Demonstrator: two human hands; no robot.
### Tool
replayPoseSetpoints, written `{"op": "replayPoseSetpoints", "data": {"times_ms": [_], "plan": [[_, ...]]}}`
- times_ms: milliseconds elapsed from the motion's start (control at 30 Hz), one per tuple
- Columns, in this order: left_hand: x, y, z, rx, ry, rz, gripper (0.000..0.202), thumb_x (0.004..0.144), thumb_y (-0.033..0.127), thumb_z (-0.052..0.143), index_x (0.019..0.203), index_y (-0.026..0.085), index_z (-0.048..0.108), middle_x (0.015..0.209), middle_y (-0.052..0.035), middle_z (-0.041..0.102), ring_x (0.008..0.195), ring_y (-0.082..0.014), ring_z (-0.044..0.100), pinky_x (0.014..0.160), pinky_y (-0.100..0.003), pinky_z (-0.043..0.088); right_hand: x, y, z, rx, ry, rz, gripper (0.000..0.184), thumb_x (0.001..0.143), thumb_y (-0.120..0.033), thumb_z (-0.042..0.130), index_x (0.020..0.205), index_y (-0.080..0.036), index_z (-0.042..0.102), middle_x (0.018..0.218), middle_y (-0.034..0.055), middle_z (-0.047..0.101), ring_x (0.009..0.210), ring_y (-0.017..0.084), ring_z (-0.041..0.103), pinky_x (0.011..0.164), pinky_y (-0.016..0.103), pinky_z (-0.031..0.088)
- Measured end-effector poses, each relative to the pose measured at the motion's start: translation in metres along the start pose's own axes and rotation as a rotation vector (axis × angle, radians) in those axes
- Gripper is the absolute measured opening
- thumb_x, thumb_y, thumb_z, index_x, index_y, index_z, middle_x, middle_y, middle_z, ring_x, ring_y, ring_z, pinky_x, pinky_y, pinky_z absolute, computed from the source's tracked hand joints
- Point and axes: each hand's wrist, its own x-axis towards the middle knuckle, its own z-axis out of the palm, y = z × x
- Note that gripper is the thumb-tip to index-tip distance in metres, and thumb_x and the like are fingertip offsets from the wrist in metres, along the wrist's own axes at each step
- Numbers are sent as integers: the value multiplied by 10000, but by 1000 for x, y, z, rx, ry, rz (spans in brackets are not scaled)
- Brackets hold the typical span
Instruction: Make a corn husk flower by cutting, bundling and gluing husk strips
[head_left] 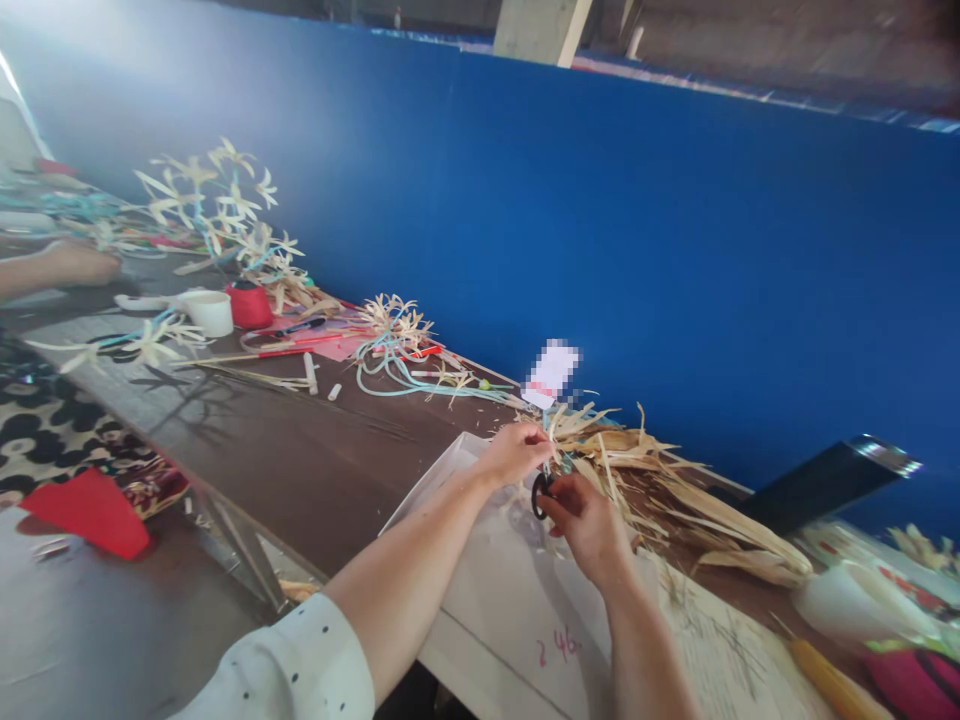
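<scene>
My right hand [592,530] is closed on small scissors; a black finger loop [538,497] shows beside my thumb, and the blades point away from me. Just beyond and to the left, my left hand [517,452] pinches a pale husk strip [553,432]. Both hands are close together over a white sheet of paper [517,600] with pink figures written on it. Dried corn husks [637,450] lie in a loose pile right behind and beside my fingers. What the blades touch is too small to make out.
A blue partition [525,220] borders the far table edge. Husk flowers [214,200] on blue stems stand left, near a white cup [210,313] and red thread spool [250,305]. At far left is another person's hand [81,263]. A black cylinder [825,485] leans at right.
</scene>
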Motion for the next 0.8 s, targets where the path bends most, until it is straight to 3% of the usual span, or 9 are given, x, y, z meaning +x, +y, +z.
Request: {"op": "replayPoseSetpoints", "data": {"times_ms": [167,267,333,533,800], "plan": [[5,-10,5,-109,-6,15,233,703,346,523,724,133,615,689,-19,593,623,-103,521,606,-212,402,2,1,-18,-183,318,-15,410,678,-428,630,1023,-211,586,841,62,688,708,220,633,594,297,452],[7,-13,5,-98,65,-13,209,689,329,531,716,138,612,701,-21,596,613,-102,524,601,-216,407,2,3,-40,-393,532,34,367,724,-445,559,989,-208,653,868,91,691,766,248,630,651,321,423],[8,-15,3,-71,92,-47,216,689,346,530,710,145,606,673,-14,590,599,-104,524,593,-220,408,1,4,-52,-564,578,93,363,732,-474,535,958,-234,687,871,102,691,800,279,618,643,342,397],[7,-14,2,-58,75,-111,233,701,376,521,715,155,595,680,-21,611,600,-112,540,589,-228,427,-1,3,-58,-772,454,275,301,711,-498,522,863,-325,717,910,93,683,702,281,594,507,331,328],[4,-5,1,-88,-14,-122,222,705,351,532,734,145,609,705,-33,621,623,-115,560,568,-220,448,0,8,-50,-819,345,331,307,736,-493,483,918,-371,699,902,58,683,775,276,597,551,325,353]]}}
